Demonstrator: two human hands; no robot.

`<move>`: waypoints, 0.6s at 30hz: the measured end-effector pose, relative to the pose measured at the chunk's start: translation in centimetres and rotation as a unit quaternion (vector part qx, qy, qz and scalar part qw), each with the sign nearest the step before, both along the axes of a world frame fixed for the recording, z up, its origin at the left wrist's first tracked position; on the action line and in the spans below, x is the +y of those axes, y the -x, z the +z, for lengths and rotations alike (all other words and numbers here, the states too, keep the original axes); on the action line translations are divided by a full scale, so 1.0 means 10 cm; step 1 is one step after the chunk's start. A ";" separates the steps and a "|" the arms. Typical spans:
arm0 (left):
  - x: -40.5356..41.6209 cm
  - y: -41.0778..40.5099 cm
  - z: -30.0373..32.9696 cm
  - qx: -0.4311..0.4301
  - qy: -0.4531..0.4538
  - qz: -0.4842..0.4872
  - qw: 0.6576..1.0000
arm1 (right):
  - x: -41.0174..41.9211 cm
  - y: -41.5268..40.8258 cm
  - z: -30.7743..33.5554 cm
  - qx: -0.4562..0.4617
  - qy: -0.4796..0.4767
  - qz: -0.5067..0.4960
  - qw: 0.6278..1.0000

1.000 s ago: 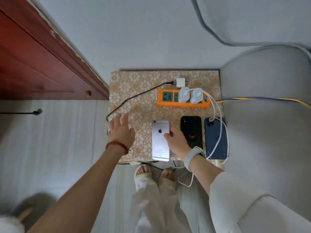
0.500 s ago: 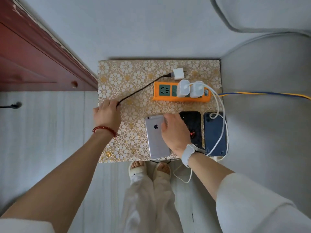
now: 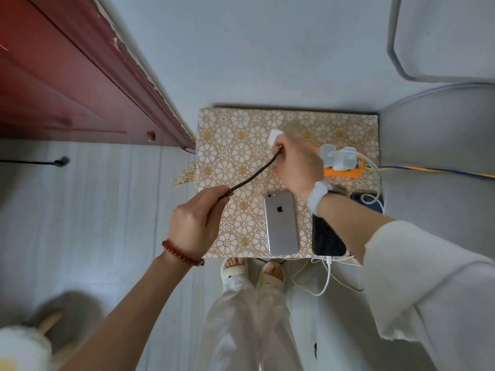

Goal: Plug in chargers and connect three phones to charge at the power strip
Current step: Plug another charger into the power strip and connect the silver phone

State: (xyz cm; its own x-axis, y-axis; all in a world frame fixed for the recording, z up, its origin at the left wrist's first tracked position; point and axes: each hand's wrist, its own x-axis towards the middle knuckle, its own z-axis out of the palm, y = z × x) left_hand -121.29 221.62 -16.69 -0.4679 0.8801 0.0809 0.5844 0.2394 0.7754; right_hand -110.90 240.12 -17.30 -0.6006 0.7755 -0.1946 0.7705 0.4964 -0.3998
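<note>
I'm pinching the light charger brick (image 3: 274, 136) with my right hand (image 3: 297, 167), left hand (image 3: 197, 223) gripping its floppy braided cable (image 3: 251, 178).

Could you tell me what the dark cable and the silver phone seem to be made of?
The dark cable, stretched between the left hand and the right hand, looks fabric-braided: a fine woven, matte pattern shows along it. The silver phone, lying face down, looks like brushed metal, probably aluminium, judging by its soft satin sheen, though painted plastic cannot be ruled out.
</note>
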 end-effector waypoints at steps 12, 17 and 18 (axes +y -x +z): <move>-0.17 -0.02 -0.14 -0.049 0.058 0.062 0.995 | 0.65 -0.47 0.24 -0.081 0.032 0.053 0.995; -0.22 -0.08 -0.19 -0.010 0.066 0.047 0.997 | 0.63 -0.53 0.19 -0.043 0.034 0.058 0.997; -0.25 -0.09 -0.21 0.010 0.080 0.040 0.996 | 0.62 -0.54 0.18 -0.036 0.030 0.061 0.997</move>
State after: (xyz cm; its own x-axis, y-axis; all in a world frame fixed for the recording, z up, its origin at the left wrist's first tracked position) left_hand -120.40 219.12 -18.82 -0.5365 0.8426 -0.0466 0.5741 0.4049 0.7117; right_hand -105.49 246.37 -15.50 -0.6722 0.6833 -0.2850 0.7341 0.5649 -0.3769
